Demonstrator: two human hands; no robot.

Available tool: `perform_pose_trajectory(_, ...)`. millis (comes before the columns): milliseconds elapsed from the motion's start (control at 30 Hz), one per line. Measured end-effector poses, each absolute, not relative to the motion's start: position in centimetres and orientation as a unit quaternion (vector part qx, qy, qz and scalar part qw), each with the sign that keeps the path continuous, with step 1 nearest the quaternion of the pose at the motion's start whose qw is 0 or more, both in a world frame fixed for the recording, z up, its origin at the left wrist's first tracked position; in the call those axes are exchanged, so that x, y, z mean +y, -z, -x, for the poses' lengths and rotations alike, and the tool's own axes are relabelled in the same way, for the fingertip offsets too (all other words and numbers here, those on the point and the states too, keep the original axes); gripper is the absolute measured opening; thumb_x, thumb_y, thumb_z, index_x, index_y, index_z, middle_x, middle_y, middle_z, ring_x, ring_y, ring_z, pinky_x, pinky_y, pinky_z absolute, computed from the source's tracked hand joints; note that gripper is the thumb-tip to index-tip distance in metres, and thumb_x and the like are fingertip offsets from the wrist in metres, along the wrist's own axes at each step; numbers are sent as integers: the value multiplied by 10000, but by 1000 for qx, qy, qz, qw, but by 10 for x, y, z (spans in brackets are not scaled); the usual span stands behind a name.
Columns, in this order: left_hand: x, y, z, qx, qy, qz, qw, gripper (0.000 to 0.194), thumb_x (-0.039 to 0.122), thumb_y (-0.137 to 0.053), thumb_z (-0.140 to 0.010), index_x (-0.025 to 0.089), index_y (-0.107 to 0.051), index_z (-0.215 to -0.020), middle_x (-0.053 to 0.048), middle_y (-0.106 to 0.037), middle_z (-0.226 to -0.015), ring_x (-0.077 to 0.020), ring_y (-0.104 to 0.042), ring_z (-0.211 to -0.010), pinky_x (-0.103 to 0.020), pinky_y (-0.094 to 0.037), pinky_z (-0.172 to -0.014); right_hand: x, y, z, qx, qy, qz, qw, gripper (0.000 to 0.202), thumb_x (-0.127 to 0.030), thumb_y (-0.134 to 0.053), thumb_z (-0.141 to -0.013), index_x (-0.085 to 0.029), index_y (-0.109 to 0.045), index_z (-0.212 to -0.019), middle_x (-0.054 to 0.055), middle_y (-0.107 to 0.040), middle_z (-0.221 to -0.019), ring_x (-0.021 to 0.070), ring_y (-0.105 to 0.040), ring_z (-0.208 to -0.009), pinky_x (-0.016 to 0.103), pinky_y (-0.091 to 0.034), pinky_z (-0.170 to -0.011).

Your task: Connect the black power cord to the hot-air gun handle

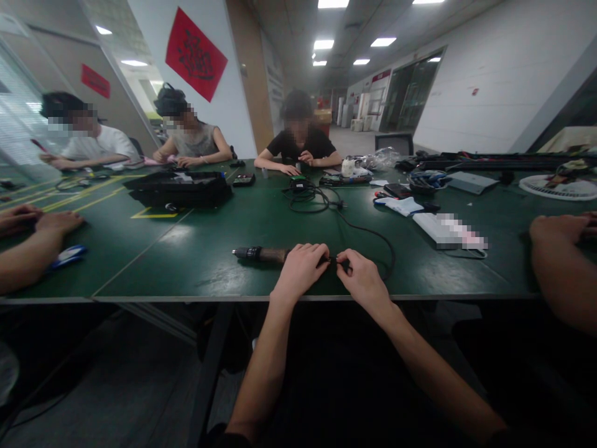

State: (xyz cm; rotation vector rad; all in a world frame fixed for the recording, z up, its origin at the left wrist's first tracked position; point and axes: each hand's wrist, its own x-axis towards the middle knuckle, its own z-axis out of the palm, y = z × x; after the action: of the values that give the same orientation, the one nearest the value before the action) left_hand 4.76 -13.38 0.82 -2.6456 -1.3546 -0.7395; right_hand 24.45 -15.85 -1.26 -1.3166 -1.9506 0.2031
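An electric screwdriver [268, 254] with a dark tip and brownish body lies on the green table, its tip pointing left. My left hand [305, 266] is wrapped over its right end. Close by on the right, my right hand [362, 277] pinches a small dark piece, apparently the end of a cable; the fingertips of both hands are a short gap apart. A black cable [380, 234] curves from near my right hand up to a coil at the middle of the table. The screwdriver's end is hidden under my left hand.
A black tray [181, 188] stands at the back left. Gloves [402, 205] and a white box [433, 229] lie to the right, with a white round grille [559, 186] farther off. People sit across the table; other people's arms rest at both sides.
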Motion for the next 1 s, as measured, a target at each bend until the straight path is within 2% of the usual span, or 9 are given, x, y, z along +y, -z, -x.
perform_pose_trajectory(200,-134,-8,-47,-419,245,874,29,130,224,-658,-960,274,-621,-1075,9,-727,-1039,-212,-662,-1031,-386,-449,-930,-158,14,-244,-763,-81,517,380,100,-191,-566,-947,-238,-634,-1004,52,-713,-1043,190,-660,-819,320,-503,-762)
perform_pose_trajectory(367,-132,-7,-47,-444,244,861,34,126,316,-684,-969,257,-610,-1052,-6,-724,-1001,-229,-663,-1014,-394,-454,-920,-156,16,-245,-766,-77,509,384,112,-176,-573,-932,-242,-629,-1003,55,-717,-1045,207,-681,-898,326,-514,-812)
perform_pose_trajectory(533,-133,-8,-47,-425,244,871,22,106,261,-657,-977,273,-620,-1075,9,-726,-1037,-212,-663,-1033,-386,-454,-938,-157,15,-245,-764,-78,509,388,109,-181,-565,-941,-243,-622,-1010,55,-717,-1050,212,-684,-920,328,-516,-822)
perform_pose_trajectory(667,-134,-9,-47,-441,247,863,21,133,323,-688,-966,261,-618,-1062,-5,-721,-1014,-226,-662,-1025,-395,-459,-931,-157,14,-245,-764,-84,513,383,118,-175,-570,-933,-240,-631,-1011,56,-719,-1052,205,-684,-894,320,-516,-804)
perform_pose_trajectory(833,-133,-9,-45,-420,241,875,15,119,240,-663,-968,275,-621,-1074,14,-722,-1041,-206,-662,-1030,-387,-458,-941,-158,13,-245,-763,-84,516,380,110,-184,-567,-941,-239,-633,-1009,54,-719,-1059,200,-676,-867,320,-512,-788)
perform_pose_trajectory(1000,-135,-10,-47,-441,245,863,26,120,306,-675,-973,264,-609,-1064,-1,-721,-1005,-224,-662,-1006,-397,-461,-926,-159,13,-245,-763,-85,510,388,119,-173,-566,-932,-241,-626,-1009,58,-718,-1056,215,-683,-917,336,-521,-828)
